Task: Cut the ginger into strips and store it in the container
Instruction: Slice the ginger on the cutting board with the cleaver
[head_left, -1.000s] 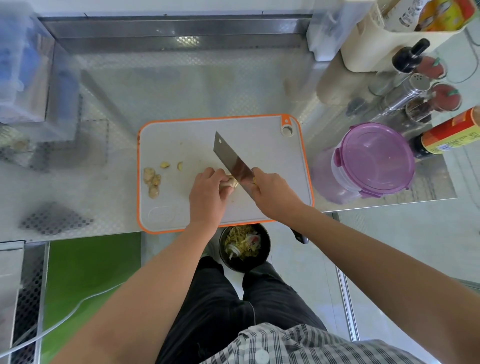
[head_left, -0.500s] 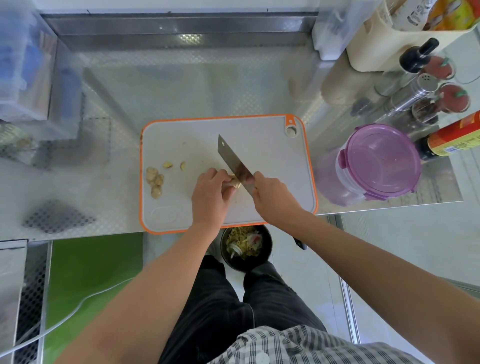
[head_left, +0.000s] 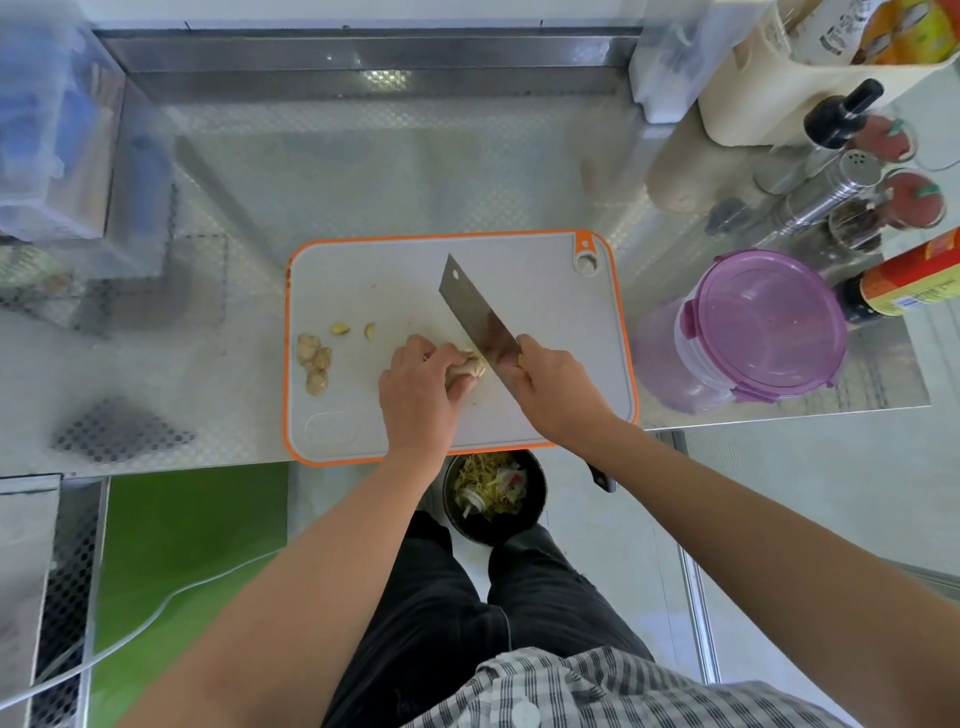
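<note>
Top-down view of a person at a metal worktop (head_left: 363, 171), cutting ginger on a white cutting board (head_left: 545, 291) with an orange rim in the middle of the frame. The left hand (head_left: 421, 395) is curled over a knob of ginger (head_left: 470, 368) near the board's centre, grasping it with fingertips and thumb so that only its right end shows. The right hand (head_left: 556, 389) is clenched around a knife (head_left: 478, 317) where the blade meets the handle. The broad blade runs diagonally from upper left toward lower right, and its edge sits against the exposed end of the ginger, just right of the left hand's fingertips. The ginger's length seems to run left to right, across the blade, though most of it is hidden under the fingers. The coming cut likely depends on the blade dropping just right of those fingertips. Loose ginger pieces (head_left: 313, 364) lie near the board's left edge, well apart from both hands. The container (head_left: 769, 322), with its purple lid on, stands at the right of the frame beyond the board, nearer the right hand. A black bowl (head_left: 493, 499) of scraps sits below the board's lower edge.
</note>
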